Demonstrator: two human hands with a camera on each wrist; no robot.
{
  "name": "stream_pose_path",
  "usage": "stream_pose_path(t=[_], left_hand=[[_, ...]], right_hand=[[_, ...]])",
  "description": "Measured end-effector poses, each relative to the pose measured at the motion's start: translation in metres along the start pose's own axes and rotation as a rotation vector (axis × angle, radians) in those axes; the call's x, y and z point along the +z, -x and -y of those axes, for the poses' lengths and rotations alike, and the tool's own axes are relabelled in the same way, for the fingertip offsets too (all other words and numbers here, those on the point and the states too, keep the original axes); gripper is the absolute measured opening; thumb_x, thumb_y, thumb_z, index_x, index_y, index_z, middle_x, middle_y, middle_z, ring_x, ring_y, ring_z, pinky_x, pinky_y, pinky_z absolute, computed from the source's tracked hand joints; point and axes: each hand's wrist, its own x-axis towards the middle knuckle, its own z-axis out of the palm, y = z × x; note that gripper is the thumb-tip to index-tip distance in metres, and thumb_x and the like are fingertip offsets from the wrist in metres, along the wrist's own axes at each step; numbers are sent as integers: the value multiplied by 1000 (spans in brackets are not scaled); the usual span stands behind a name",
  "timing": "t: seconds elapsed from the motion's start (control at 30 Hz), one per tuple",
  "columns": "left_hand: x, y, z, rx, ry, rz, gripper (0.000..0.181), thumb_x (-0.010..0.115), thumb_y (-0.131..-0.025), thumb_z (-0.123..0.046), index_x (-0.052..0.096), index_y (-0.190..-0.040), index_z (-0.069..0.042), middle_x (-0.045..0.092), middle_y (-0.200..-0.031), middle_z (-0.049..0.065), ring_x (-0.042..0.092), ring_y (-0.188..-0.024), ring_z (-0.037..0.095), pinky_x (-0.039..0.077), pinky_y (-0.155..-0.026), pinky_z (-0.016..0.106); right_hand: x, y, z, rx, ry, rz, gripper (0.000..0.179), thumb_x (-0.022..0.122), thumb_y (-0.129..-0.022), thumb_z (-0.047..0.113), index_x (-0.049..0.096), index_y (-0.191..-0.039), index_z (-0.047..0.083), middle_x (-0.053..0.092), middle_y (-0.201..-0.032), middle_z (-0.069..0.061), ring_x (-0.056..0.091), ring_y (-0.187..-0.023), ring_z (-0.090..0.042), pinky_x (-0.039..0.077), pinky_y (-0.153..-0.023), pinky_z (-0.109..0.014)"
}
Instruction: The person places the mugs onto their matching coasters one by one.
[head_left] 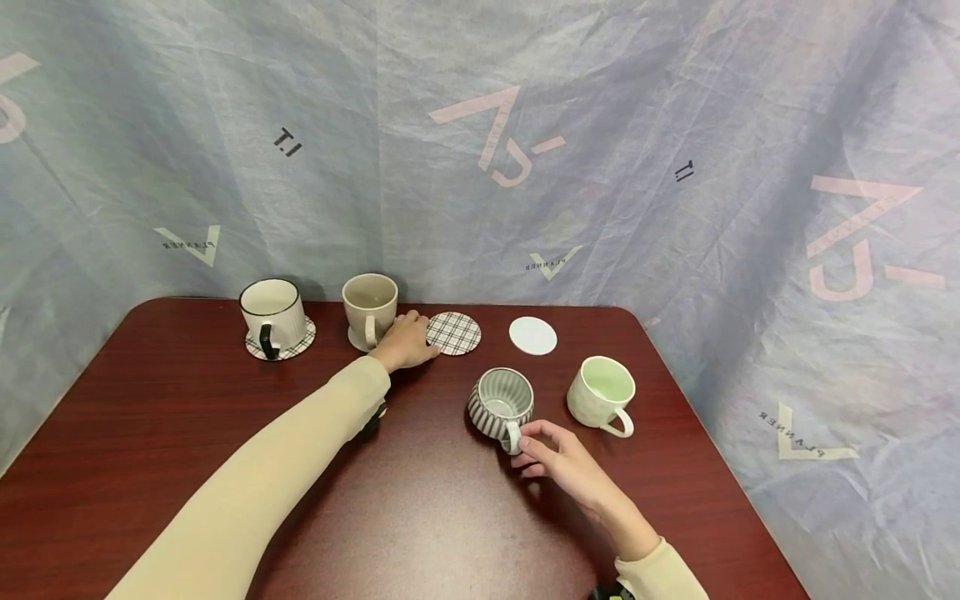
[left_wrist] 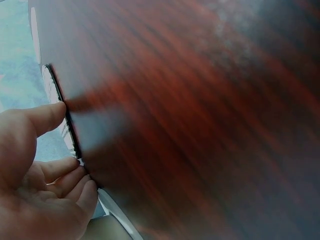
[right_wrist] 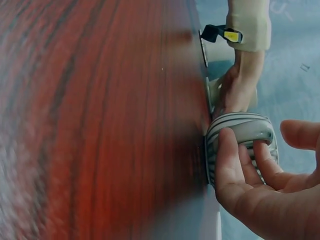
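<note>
Cream sleeves (head_left: 277,458), black wrist straps (right_wrist: 214,33)

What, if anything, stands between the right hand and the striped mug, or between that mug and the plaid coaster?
The right hand is at the handle of the striped mug, with nothing visible between. Between mug and plaid coaster, no object shows, though the left hand, at the coaster's left edge, might crowd it.

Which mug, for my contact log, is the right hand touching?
The grey-and-white striped mug: the right hand has fingers at its handle. The green-lined mug, beige mug and black-handled mug stand apart from that hand.
</note>
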Motion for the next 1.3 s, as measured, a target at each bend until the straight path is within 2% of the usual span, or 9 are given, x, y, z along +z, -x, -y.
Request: stream_pose_path(t=[0.2, 0.6, 0.87, 1.3], left_hand=[[2, -4, 4, 0, 8, 8, 70, 71, -99, -32, 50, -148, 12, 49, -148, 30, 46, -138, 49, 39, -118, 56], [3, -6, 3, -14, -3, 34, 71, 69, -101, -34, 46, -152, 10, 46, -152, 29, 43, -141, 46, 37, -120, 55], [4, -6, 4, -16, -6, 29, 70, 69, -101, -33, 47, -151, 10, 46, -151, 29, 44, -140, 47, 37, -119, 55], [3, -7, 4, -17, 7, 33, 71, 71, -100, -34, 48, -149, 11, 47, -149, 30, 45, -138, 47, 39, -118, 55]], right_hand=[[2, -2, -5, 7, -31, -2, 38, 59, -108, 17, 55, -130, -14, 69, -119, -22, 75, -102, -26, 62, -86, -36], [6, -4, -8, 39, -112, -9, 38, 58, -108, 17, 54, -128, -14, 68, -118, -22, 74, -105, -28, 60, -87, -33], [10, -4, -9, 59, -186, -10, 38, 59, -109, 19, 54, -127, -13, 66, -118, -13, 73, -102, -22, 60, -89, -32], [17, -7, -10, 62, -261, -17, 30, 59, -109, 19, 59, -122, -9, 68, -119, -10, 73, -99, -19, 60, -91, -33]])
